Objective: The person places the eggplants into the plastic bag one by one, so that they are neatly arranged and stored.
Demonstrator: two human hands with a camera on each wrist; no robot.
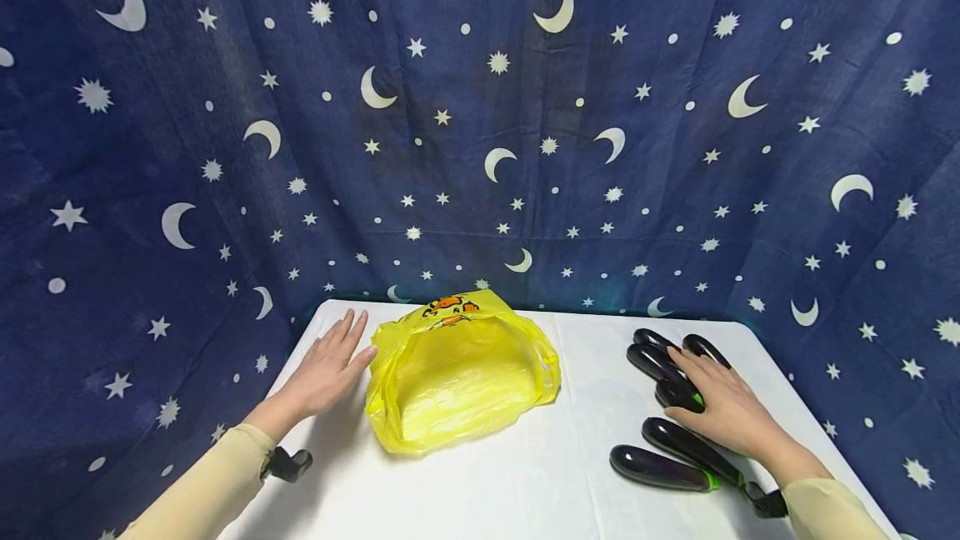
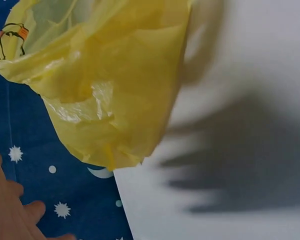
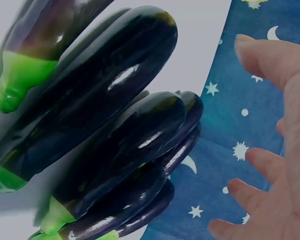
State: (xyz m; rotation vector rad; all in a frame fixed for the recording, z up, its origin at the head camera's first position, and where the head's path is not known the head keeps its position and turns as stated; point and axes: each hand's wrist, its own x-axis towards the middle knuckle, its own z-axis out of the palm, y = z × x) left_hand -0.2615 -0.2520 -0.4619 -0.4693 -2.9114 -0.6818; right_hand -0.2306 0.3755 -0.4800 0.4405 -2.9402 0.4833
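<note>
One yellow plastic bag (image 1: 459, 373) lies open-mouthed on the white table (image 1: 525, 482), slightly left of centre, with an orange print on its far rim. The left hand (image 1: 324, 371) lies flat at the bag's 9 o'clock, fingers straight and slightly spread, fingertips just beside the bag's edge and gripping nothing. At the bag's 3 o'clock, well apart from it, lie five dark purple eggplants (image 1: 678, 440) with green stem ends. The right hand (image 1: 723, 407) rests spread over the middle of that group, fingers straight, touching the eggplants (image 3: 105, 100) without curling round any. A star-and-moon blue cloth (image 1: 480, 107) hangs behind the table.
</note>
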